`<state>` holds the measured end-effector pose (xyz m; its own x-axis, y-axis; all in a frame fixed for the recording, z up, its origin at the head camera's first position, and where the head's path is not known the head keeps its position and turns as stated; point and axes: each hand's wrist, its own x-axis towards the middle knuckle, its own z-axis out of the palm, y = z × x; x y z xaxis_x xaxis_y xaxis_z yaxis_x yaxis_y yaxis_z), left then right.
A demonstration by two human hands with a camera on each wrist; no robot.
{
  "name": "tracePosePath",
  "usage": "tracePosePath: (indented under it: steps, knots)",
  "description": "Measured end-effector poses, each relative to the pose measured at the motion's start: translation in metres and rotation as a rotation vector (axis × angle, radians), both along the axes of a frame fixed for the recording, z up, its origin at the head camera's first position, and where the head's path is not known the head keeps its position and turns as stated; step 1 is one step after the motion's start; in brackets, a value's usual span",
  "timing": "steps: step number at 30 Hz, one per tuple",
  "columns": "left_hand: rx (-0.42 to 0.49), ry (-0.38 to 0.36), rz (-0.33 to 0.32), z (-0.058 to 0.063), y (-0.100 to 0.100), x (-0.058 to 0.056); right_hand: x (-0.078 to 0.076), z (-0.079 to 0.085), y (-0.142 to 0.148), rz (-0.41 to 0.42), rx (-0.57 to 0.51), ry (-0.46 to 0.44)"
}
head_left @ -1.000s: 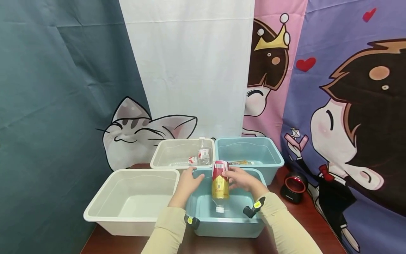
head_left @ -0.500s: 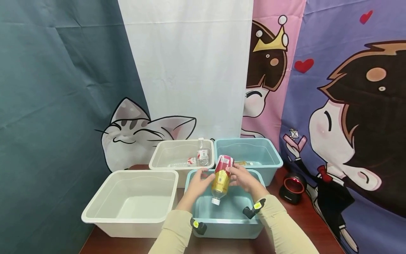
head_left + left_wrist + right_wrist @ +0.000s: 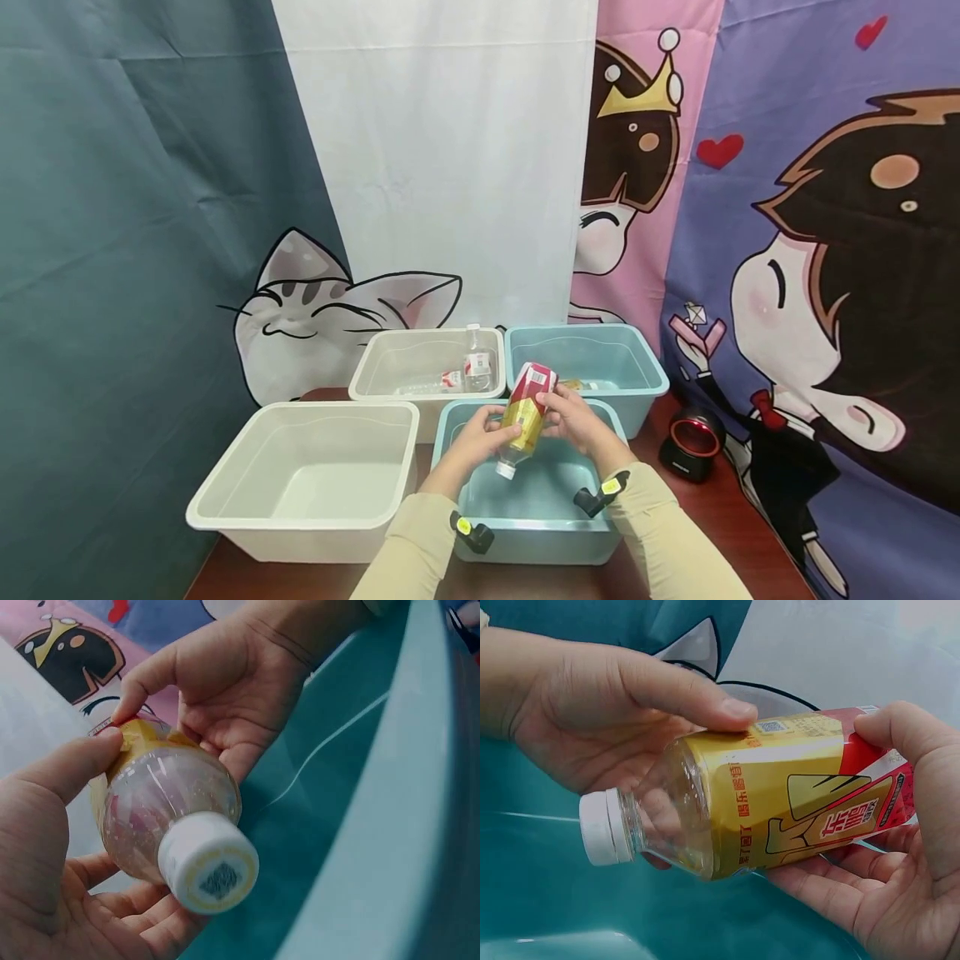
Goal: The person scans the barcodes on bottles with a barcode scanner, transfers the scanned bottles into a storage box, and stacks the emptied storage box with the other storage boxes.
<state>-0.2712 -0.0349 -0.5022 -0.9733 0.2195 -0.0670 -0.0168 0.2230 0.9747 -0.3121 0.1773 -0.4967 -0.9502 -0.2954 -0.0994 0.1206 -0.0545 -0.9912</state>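
Observation:
A clear plastic bottle (image 3: 527,406) with a gold and red label and a white cap is held tilted over the front blue bin (image 3: 525,524), cap end low and to the left. My right hand (image 3: 576,421) grips it near its red base, thumb on the label. Around the cap end, my left hand (image 3: 474,442) has its thumb on the gold label and its fingers underneath. The right wrist view shows the bottle (image 3: 780,799) lying between both hands, its label facing the camera. In the left wrist view the white cap (image 3: 208,861) points at the camera.
A front white bin (image 3: 300,523) stands to the left. Behind it, a smaller white bin (image 3: 360,387) contains clear bottles (image 3: 478,367). The back blue bin (image 3: 630,390) has a gold-labelled item (image 3: 572,385) in it. A black scanner (image 3: 692,446) with a red ring stands at right.
The bottle has tilted from upside down to slanting, its cap swinging left and its base right. My left hand has moved right and taken hold of the cap end.

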Motion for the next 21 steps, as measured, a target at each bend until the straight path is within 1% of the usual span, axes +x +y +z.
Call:
tracePosePath:
  steps: [2,5,9,12,16,21]
  knots:
    - [0.015,-0.010,-0.008,-0.002,-0.002,-0.001,0.001,0.000,-0.002,0.007,-0.003,0.003]
    - [0.011,-0.003,-0.021,-0.004,-0.005,-0.002,0.001,-0.001,-0.004,-0.002,-0.014,-0.003]
    - [0.012,-0.012,-0.027,-0.005,-0.007,-0.003,0.002,0.000,-0.006,-0.007,-0.016,-0.006]
    - [0.022,-0.017,-0.016,-0.006,-0.008,-0.005,0.003,0.000,-0.007,0.003,-0.032,-0.012]
    - [0.037,0.001,0.004,-0.008,-0.009,-0.006,0.001,-0.001,-0.006,0.002,-0.072,-0.022]
    - [0.025,0.012,0.012,-0.008,-0.012,-0.006,-0.001,-0.001,-0.002,-0.068,-0.115,-0.001]
